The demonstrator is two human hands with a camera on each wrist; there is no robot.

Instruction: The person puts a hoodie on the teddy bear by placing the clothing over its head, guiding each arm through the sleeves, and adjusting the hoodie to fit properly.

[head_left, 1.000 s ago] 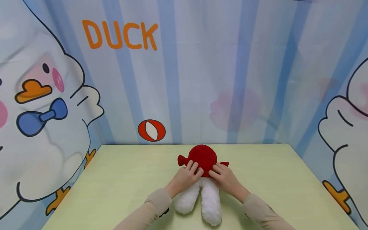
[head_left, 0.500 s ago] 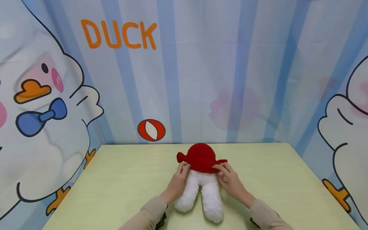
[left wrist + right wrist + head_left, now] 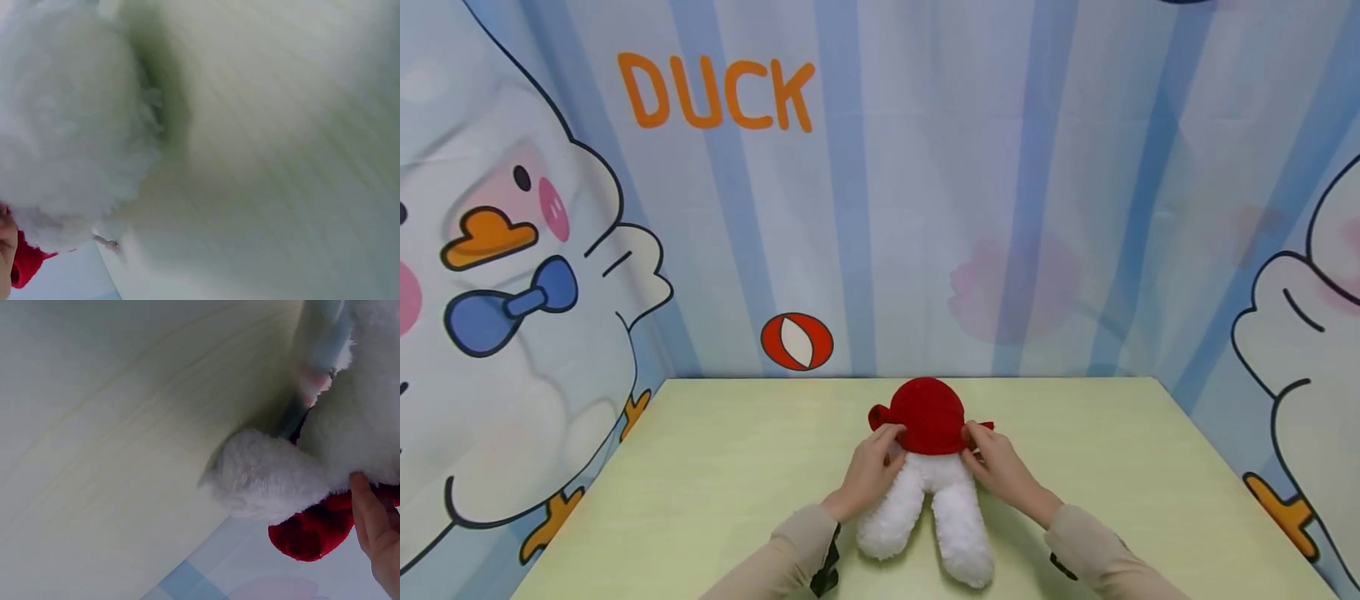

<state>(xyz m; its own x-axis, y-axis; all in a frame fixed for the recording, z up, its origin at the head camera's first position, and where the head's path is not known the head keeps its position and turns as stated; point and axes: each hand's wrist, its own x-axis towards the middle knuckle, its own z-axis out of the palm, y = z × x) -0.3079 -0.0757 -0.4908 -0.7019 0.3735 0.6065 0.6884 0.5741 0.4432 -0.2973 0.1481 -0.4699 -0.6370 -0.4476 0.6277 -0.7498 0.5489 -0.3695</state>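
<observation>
A white fluffy plush toy (image 3: 958,533) lies on the table in the head view, its two legs toward me. A red knitted hat (image 3: 927,412) covers its head end, with a small red flap sticking out on each side. My left hand (image 3: 870,469) pinches the hat's lower left edge between fingers and thumb. At the lower right edge, my right hand (image 3: 1002,467) pinches the hat too. The right wrist view shows white fur (image 3: 262,475), a red flap (image 3: 309,536) and a fingertip against the fur. The toy's face is out of sight.
The pale yellow-green table (image 3: 737,467) ends at a striped blue cloth backdrop (image 3: 910,183) printed with ducks and the word DUCK. A dark strap (image 3: 827,567) shows at my left wrist.
Both hands first moved outward along the hat's rim, then came back in slightly to its lower edges. More of the white body now shows below the rim.
</observation>
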